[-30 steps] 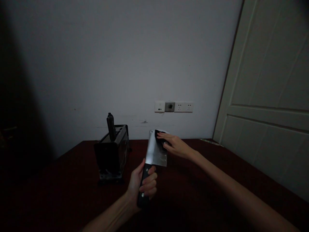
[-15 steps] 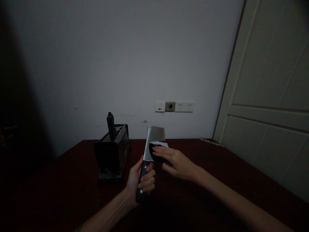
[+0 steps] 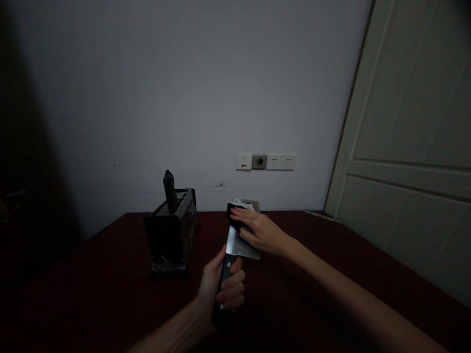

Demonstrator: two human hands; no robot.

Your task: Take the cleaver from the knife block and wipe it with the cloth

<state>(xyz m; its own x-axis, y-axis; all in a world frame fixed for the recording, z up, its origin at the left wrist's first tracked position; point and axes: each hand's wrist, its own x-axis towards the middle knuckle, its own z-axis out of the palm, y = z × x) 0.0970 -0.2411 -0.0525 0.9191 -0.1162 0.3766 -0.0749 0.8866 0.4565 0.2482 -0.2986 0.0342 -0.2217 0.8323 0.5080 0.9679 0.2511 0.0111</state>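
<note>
A cleaver [image 3: 236,243] with a broad silver blade and a black riveted handle is held tilted up over the table. My left hand [image 3: 210,287] wraps round its handle, thumb along the side near the blade. On the upper part of the blade lies a black and white cloth [image 3: 232,215]. My right hand [image 3: 263,229] presses this cloth against the blade with its fingers fairly straight. Cloth and hand cover much of the blade.
A dark box-shaped knife block [image 3: 164,240] stands left of my hands, with a black knife handle [image 3: 170,191] rising from it. Behind the dark red table [image 3: 110,264] is a wall with sockets [image 3: 280,162]. A panelled pale door [image 3: 408,196] is at the right.
My right hand and the cloth have slid up the blade towards its far end, baring the part by the handle. My left hand and the cleaver have shifted slightly down and right.
</note>
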